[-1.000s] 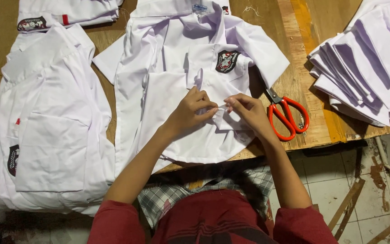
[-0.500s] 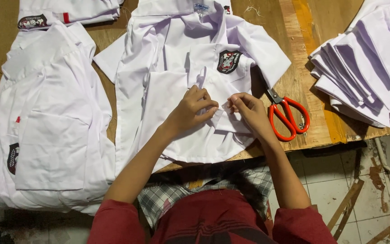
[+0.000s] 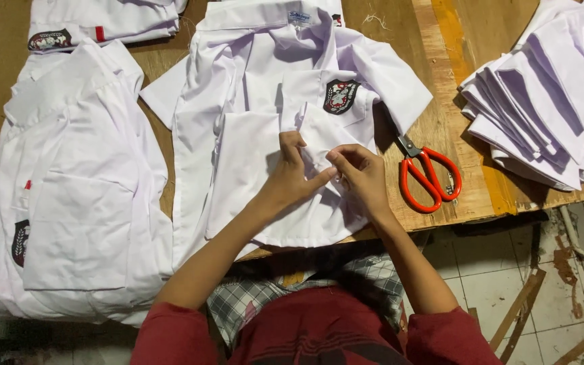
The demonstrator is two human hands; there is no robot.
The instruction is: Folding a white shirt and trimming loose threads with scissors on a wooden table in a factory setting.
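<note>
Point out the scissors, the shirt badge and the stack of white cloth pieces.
orange-handled scissors (image 3: 429,177): head view, on the orange handle loops.
shirt badge (image 3: 341,96): head view, middle of the dark crest on the shirt's chest pocket.
stack of white cloth pieces (image 3: 549,101): head view, top layers of the pile.

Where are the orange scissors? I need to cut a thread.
In the head view, the orange scissors lie on the wooden table, beside the right hand.

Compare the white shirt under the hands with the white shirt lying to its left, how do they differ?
The white shirt under the hands lies front up, collar and chest crest showing; the white shirt on the left shows a plain panel, with its crest low at one edge. Both hands, left hand and right hand, pinch the middle shirt's fabric; nothing touches the left one. Both are white crested shirts on the wooden table.
</note>
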